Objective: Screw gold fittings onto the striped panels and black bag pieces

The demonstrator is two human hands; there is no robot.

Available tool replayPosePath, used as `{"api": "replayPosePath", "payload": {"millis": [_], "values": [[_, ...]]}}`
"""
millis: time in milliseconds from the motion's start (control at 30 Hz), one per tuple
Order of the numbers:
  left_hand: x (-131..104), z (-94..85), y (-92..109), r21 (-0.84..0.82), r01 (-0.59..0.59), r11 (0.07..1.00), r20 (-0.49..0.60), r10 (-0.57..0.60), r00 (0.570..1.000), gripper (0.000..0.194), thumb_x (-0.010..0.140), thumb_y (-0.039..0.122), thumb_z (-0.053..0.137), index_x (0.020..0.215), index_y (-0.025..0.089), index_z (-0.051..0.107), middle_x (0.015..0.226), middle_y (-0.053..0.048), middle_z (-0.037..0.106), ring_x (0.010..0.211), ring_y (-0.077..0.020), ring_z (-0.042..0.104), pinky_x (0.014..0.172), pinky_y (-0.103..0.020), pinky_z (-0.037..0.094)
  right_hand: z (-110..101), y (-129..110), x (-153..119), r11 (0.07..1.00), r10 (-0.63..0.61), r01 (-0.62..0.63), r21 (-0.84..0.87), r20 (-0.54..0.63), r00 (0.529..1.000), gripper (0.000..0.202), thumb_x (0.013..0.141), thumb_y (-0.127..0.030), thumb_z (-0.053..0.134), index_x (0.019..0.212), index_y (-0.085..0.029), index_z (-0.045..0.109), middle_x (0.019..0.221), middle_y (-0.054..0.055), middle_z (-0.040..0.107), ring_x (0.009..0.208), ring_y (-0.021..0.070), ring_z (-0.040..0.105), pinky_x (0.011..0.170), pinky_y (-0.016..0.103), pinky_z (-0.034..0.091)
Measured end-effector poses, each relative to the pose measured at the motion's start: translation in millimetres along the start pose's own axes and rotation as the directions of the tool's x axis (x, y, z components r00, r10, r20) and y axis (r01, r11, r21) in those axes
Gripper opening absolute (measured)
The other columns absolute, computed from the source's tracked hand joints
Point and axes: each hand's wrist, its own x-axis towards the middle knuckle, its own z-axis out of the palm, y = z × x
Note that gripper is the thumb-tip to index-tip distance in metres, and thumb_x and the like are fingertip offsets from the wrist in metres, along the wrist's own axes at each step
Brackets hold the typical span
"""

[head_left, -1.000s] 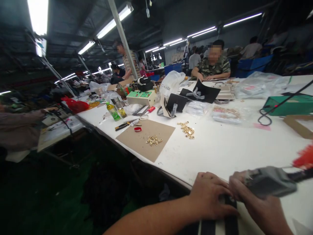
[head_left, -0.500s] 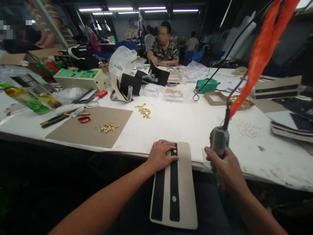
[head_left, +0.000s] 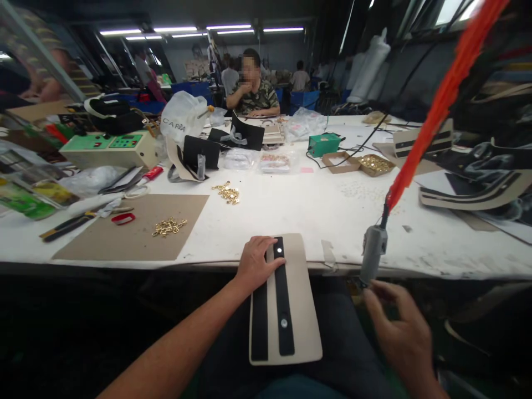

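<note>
My left hand point(head_left: 258, 260) presses on a beige panel point(head_left: 302, 299), its thumb and fingers at a black strip point(head_left: 284, 302) near the upper end. Two silvery round fasteners show on that strip, and a second black strip runs parallel on the left. The panel slopes from the table edge down onto my lap. A grey handheld power tool, seemingly an electric screwdriver point(head_left: 373, 252), hangs from an orange strap point(head_left: 436, 105). At its lower end are the bent thumb and fingertips of my right hand point(head_left: 399, 321), pinched together there.
Gold chain pieces point(head_left: 169, 226) lie on a brown board point(head_left: 137, 241) at left, beside pliers point(head_left: 66, 226). More gold hardware point(head_left: 228, 193) sits mid-table. A green box point(head_left: 324, 144) and a carton of gold parts point(head_left: 376, 164) stand behind. Across the table sits a person point(head_left: 253, 91).
My right hand has slid down from the screwdriver's body to its lower end. My left hand stays on the panel. The camera view has turned rightward.
</note>
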Motion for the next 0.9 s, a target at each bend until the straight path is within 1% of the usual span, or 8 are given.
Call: {"api": "replayPosePath", "payload": {"millis": [100,200,300,433,600,767,833,900], "values": [[-3.6,-1.6,5.4,0.053,0.022,0.998,-0.037,-0.02,0.999,0.051,0.076,0.032,0.092,0.119,0.021,0.067,0.121,-0.009,0.074,0.116,-0.0321,0.063,0.103,-0.051,0.049,37.5,-14.8,-19.6,0.917,0.177,-0.335,0.216,0.532,0.828,0.059,0.088,-0.065,0.068,0.125,-0.018,0.069,0.101,0.011,0.076,0.095,0.0311,0.074,0.088,0.044,0.059],[-12.4,-5.7,10.2,0.103,0.072,0.992,-0.067,-0.065,0.996,0.051,0.076,0.033,0.092,0.119,0.021,0.065,0.12,-0.01,0.072,0.114,-0.035,0.062,0.101,-0.054,0.048,70.1,-37.5,-25.5,0.756,0.121,-0.557,0.343,0.764,0.634,0.061,0.093,-0.064,0.064,0.129,-0.015,0.067,0.103,0.013,0.078,0.092,0.0322,0.075,0.08,0.042,0.061],[-27.8,-14.9,18.8,0.041,0.174,0.984,-0.107,-0.169,0.98,0.043,0.08,0.033,0.087,0.116,0.021,0.066,0.115,-0.01,0.073,0.112,-0.0341,0.063,0.101,-0.053,0.049,74.7,-64.7,-22.8,0.798,-0.004,-0.408,0.443,0.682,0.731,0.043,0.099,-0.053,0.062,0.122,-0.019,0.073,0.113,0.011,0.077,0.099,0.03,0.074,0.086,0.039,0.059],[-47.6,-36.3,47.1,-0.444,0.366,0.818,-0.007,-0.412,0.911,0.057,0.091,0.047,0.074,0.139,0.021,0.058,0.133,-0.013,0.069,0.12,-0.0316,0.066,0.102,-0.048,0.053,60.4,-92.3,-23.5,0.881,-0.327,0.071,0.467,0.494,0.806,0.029,0.105,-0.031,0.055,0.125,-0.025,0.075,0.101,0.006,0.074,0.093,0.0213,0.071,0.083,0.03,0.055],[-51.8,-56.6,89.4,-0.795,0.492,0.356,0.264,-0.526,0.808,0.063,0.091,0.058,0.072,0.139,0.018,0.063,0.131,-0.013,0.075,0.121,-0.0323,0.07,0.105,-0.043,0.055,57.6,-112.5,-41.4,0.828,-0.56,0.449,0.335,0.532,0.635,0.045,0.1,-0.014,0.052,0.142,-0.024,0.064,0.094,0.005,0.07,0.075,0.0189,0.069,0.063,0.028,0.05],[-37.1,-55.9,97.7,-0.864,0.502,0.025,0.356,-0.676,0.645,0.051,0.092,0.052,0.074,0.128,0.016,0.072,0.118,-0.012,0.081,0.113,-0.0307,0.076,0.109,-0.046,0.054,27.9,-130.9,-38.2,0.796,-0.603,0.352,0.492,0.598,0.528,0.048,0.091,-0.017,0.072,0.138,-0.027,0.066,0.097,0.003,0.076,0.078,0.0196,0.074,0.066,0.028,0.057],[-32.9,-55.3,96.0,-0.877,0.48,-0.013,0.369,-0.659,0.655,0.052,0.09,0.049,0.077,0.129,0.015,0.072,0.117,-0.013,0.081,0.114,-0.0309,0.076,0.112,-0.047,0.052,11.7,-136.2,-22.3,0.754,-0.629,0.314,0.577,0.497,0.598,0.034,0.093,-0.02,0.073,0.126,-0.03,0.073,0.09,0.0,0.077,0.074,0.017,0.074,0.066,0.026,0.058],[-32.0,-55.5,95.4,-0.877,0.48,-0.008,0.381,-0.621,0.685,0.053,0.09,0.048,0.078,0.13,0.014,0.072,0.117,-0.013,0.082,0.116,-0.0316,0.075,0.114,-0.048,0.05,4.7,-137.7,0.2,0.791,-0.543,0.313,0.525,0.369,0.754,0.019,0.096,-0.023,0.07,0.113,-0.028,0.077,0.089,0.001,0.077,0.074,0.0172,0.073,0.067,0.027,0.057]]}}
